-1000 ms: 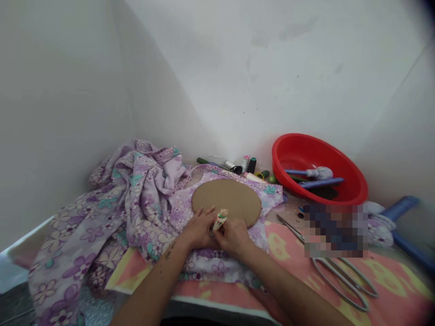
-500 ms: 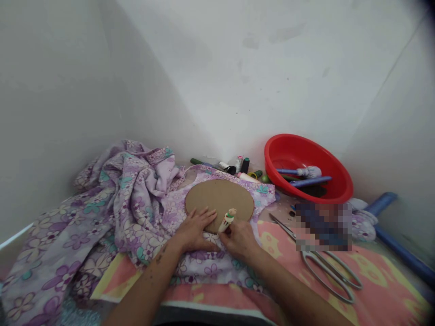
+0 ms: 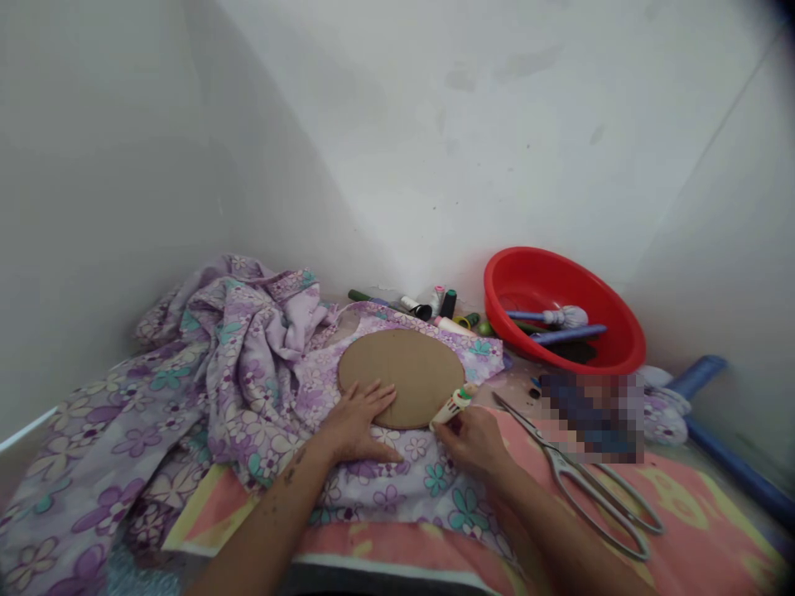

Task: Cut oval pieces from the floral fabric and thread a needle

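Note:
An oval piece of brown cardboard [image 3: 410, 364] lies flat on purple-flowered fabric [image 3: 388, 497]. My left hand [image 3: 360, 422] rests on the card's lower left edge and the cloth, fingers spread. In my closed right hand [image 3: 475, 443] is a thick white pen [image 3: 452, 406], its decorated top of green and a tan knob pointing up and right. Its lower end is at the card's lower right edge; my fingers partly hide the tip.
Large scissors [image 3: 571, 472] lie to the right on a pink and yellow cloth [image 3: 683, 505]. Behind them tilts a red basin [image 3: 627, 339] with blue-handled things inside. Thread spools [image 3: 448, 305] stand near the wall. Bunched flowered fabric [image 3: 242, 331] fills the left.
My right hand has moved right with the pen along the card's lower edge, and the pen leans more to the right. My left hand and the card have stayed in place.

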{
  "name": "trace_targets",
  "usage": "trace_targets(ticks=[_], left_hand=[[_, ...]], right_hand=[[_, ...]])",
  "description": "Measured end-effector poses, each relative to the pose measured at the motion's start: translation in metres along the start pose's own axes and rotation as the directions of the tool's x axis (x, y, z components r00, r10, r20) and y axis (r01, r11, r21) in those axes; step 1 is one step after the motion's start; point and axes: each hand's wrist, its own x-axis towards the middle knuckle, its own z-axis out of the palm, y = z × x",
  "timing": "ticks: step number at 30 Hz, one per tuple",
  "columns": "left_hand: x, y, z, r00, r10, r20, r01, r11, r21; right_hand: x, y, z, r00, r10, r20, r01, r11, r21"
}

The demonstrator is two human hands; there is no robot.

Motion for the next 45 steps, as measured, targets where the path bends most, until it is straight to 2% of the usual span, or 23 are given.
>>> trace_targets(ticks=[6,11,17,20,27,33,45], left_hand=[[0.000,0.000,0.000,1.000,0.003,0.008,-0.003,1.000,0.002],[0.000,0.000,0.001,1.000,-0.004,-0.007,0.004,1.000,0.006],[0.000,-0.001,0.002,0.999,0.004,-0.032,-0.005,1.000,-0.020],[0.000,-0.002,0.004,0.999,0.007,-0.047,-0.008,1.000,-0.025],[0.000,-0.001,0.005,0.997,0.029,-0.075,-0.030,0.999,-0.020],[0.000,-0.002,0.005,0.998,0.014,-0.061,-0.015,1.000,-0.022],[0.000,-0.002,0.002,1.000,0.001,-0.001,-0.001,1.000,-0.011]], right_hand=[[0.000,0.006,-0.008,0.998,0.064,-0.003,-0.064,0.995,0.079],[0.002,-0.025,-0.006,0.999,-0.042,-0.013,0.043,0.989,0.141],[0.014,-0.052,0.015,0.993,-0.084,0.077,0.064,0.971,0.231],[0.019,-0.057,0.021,0.991,-0.111,0.081,0.092,0.975,0.204],[0.022,-0.065,0.026,0.981,-0.180,0.075,0.179,0.983,0.027],[0.018,-0.054,0.018,0.980,-0.183,0.080,0.186,0.982,-0.028],[0.005,-0.008,-0.001,0.999,0.014,0.048,-0.016,0.999,0.041]])
